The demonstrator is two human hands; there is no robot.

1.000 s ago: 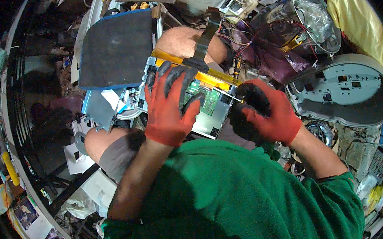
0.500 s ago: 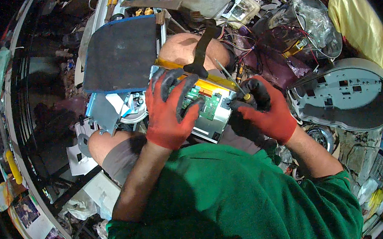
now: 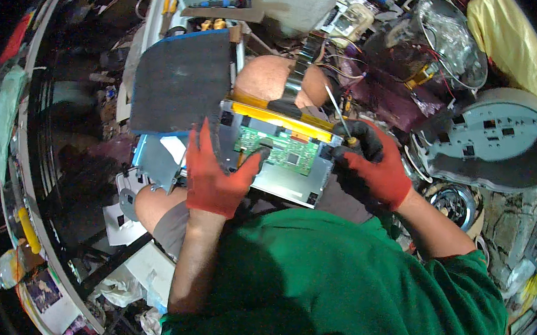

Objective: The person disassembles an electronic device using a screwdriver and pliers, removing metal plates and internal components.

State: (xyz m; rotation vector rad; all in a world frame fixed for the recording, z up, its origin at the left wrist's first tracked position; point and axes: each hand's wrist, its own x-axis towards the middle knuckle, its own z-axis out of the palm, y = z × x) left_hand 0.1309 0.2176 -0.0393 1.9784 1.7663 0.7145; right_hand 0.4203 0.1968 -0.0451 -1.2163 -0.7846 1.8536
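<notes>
A flat display panel [image 3: 289, 185] with a silver metal back and a green circuit board [image 3: 310, 163] lies tilted over my lap. Orange film [image 3: 273, 115] runs along its far edge, and a dark ribbon strip [image 3: 302, 68] extends away from it. My left hand [image 3: 219, 179], in a red glove with dark fingertips, holds the panel's left side. Its thumb lies over the board; the other fingertips blend into the dark background. In my right hand [image 3: 380, 168], gloved alike, a screwdriver [image 3: 338, 113] is pinched with its shaft pointing up and away, beside the panel's right corner.
A dark mat [image 3: 183, 83] with a blue edge lies to the left, below a pale tray [image 3: 157, 14] of tools. At right stand a grey curved plastic housing [image 3: 488, 139] and a clear bag of scrap [image 3: 449, 40]. Loose wires and parts crowd around.
My left hand's fingers have come off the circuit board toward the panel's left side, baring more of the board. The screwdriver stays in my right hand. The whole view has shifted slightly.
</notes>
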